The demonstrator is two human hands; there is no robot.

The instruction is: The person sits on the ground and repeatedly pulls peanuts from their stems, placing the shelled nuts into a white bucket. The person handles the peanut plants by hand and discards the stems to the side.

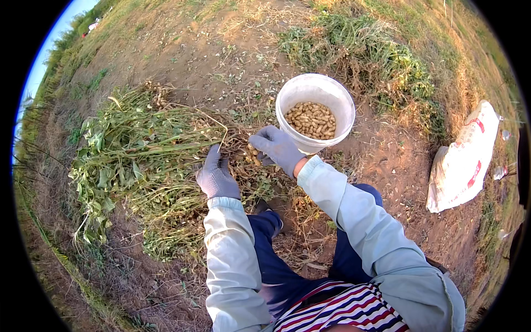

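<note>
My left hand (218, 176), in a grey dotted work glove, is closed around the stems of a peanut plant (178, 147) whose leafy tops stretch to the left. Its roots and pods point towards my other hand. My right hand (280, 149), gloved the same way, pinches a few peanut pods (252, 154) at the root end. Whether these pods are still attached cannot be made out. Just beyond that hand stands a white plastic bucket (317, 88), with a heap of unshelled peanuts (311, 120) in its bottom.
Under the held plant lies a pile of pulled peanut plants (174, 220). A second heap of plants (356, 54) rests behind the bucket. On the right, a white woven sack (460, 166) with red print sits on bare soil (386, 166). My legs frame the near ground.
</note>
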